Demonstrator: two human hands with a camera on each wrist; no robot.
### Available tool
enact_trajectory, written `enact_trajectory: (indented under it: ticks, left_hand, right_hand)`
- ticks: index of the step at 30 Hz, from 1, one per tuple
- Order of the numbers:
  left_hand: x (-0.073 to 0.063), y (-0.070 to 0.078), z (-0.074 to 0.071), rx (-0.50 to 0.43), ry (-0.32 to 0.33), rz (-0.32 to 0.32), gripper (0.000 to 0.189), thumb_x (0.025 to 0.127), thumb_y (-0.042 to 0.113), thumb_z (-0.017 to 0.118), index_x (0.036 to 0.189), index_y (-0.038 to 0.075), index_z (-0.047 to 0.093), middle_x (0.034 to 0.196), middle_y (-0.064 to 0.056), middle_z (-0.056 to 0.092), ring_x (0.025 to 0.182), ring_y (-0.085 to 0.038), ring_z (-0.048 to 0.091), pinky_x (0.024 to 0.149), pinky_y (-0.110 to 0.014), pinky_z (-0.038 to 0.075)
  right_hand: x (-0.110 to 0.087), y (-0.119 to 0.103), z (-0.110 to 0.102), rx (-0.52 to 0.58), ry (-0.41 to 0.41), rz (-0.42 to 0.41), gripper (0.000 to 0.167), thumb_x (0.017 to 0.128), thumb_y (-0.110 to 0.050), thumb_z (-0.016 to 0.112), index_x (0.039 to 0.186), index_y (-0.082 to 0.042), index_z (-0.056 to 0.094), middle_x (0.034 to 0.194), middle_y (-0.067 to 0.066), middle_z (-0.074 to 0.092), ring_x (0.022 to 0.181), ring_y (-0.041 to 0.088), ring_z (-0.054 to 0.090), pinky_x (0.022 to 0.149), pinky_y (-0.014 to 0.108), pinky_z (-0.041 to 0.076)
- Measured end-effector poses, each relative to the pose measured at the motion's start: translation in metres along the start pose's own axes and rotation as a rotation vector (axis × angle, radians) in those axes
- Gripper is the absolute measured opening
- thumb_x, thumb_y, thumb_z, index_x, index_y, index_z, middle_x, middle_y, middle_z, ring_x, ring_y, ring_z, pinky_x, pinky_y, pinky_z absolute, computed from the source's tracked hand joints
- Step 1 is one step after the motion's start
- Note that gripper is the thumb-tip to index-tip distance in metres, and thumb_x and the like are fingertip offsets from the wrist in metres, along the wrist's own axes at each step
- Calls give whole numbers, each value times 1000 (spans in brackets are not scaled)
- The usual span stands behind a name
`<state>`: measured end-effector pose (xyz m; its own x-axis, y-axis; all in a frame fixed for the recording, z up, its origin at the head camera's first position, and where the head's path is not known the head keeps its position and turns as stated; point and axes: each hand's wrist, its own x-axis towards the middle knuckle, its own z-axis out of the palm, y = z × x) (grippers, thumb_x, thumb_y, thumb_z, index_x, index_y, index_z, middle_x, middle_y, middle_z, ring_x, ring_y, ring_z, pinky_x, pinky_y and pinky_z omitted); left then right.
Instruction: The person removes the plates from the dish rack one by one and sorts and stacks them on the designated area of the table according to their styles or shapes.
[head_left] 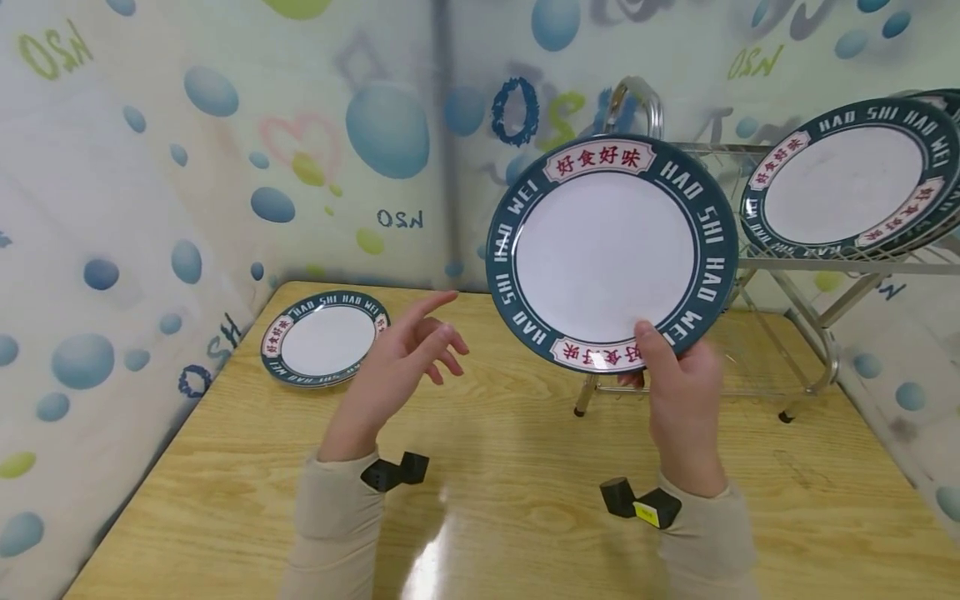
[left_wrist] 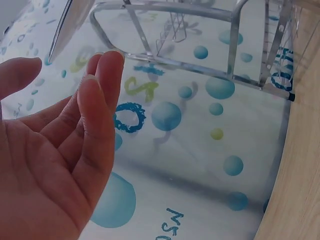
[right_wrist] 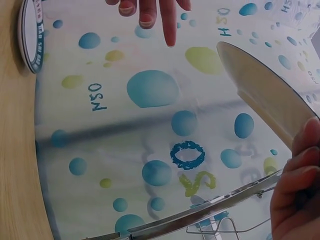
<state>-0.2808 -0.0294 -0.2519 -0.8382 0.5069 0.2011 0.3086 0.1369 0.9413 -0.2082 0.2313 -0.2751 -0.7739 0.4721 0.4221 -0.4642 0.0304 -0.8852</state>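
My right hand (head_left: 682, 392) grips a round white plate (head_left: 607, 258) by its lower right rim, thumb on the face and fingers behind. The plate has a dark green lettered border and is held up, face toward me, before the rack. In the right wrist view the plate (right_wrist: 270, 95) shows its underside. My left hand (head_left: 405, 358) hovers over the table with fingers loosely extended, holding nothing; its palm (left_wrist: 45, 170) is bare in the left wrist view. Just beyond it, a like plate (head_left: 326, 337) lies on the table, partly covered by the hand.
A metal dish rack (head_left: 825, 333) stands at the back right. Matching plates (head_left: 843, 179) lean on its upper tier. The wooden table (head_left: 510, 500) meets patterned walls (head_left: 300, 167) at the back and sides.
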Motion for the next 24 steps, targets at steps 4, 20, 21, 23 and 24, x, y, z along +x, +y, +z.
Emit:
enact_trajectory:
  ticks: [4, 20, 21, 23, 24]
  left_hand:
    - [1, 3, 4, 16, -21, 6, 42, 94, 20, 44, 135, 16, 35, 93, -14, 59, 74, -29, 61, 63, -44, 49]
    - [1, 5, 9, 28, -75, 8, 41, 94, 20, 45, 134, 15, 37, 88, -13, 60, 76, -28, 60, 64, -44, 49]
    - [1, 5, 9, 33, -79, 9, 39, 94, 20, 44, 132, 15, 39, 87, -13, 60, 76, -27, 60, 64, -44, 50]
    - [1, 4, 9, 44, -88, 8, 35, 95, 21, 44, 129, 15, 42, 88, -13, 60, 77, -27, 60, 64, -43, 50]
    - [0, 4, 9, 50, -88, 5, 34, 95, 22, 44, 128, 15, 44, 88, -13, 60, 77, -27, 60, 64, -43, 50]
  right_hand:
    - [-2, 2, 2, -45, -10, 21, 19, 87, -17, 58, 96, 0, 56, 75, 10, 62, 46, 17, 50, 42, 21, 42]
    - [-8, 7, 13, -193, -111, -1, 21, 89, -19, 54, 102, -2, 56, 76, 8, 62, 49, 18, 53, 45, 23, 46]
    - [-9, 7, 14, -200, -122, 2, 21, 89, -18, 54, 102, -1, 56, 76, 8, 62, 49, 18, 53, 45, 23, 46]
    - [-9, 7, 15, -218, -141, 5, 23, 90, -19, 53, 104, -2, 55, 76, 7, 62, 50, 18, 52, 46, 23, 46]
    - [-10, 7, 15, -228, -148, 8, 23, 90, -20, 53, 105, -3, 56, 77, 7, 62, 50, 19, 52, 46, 23, 46]
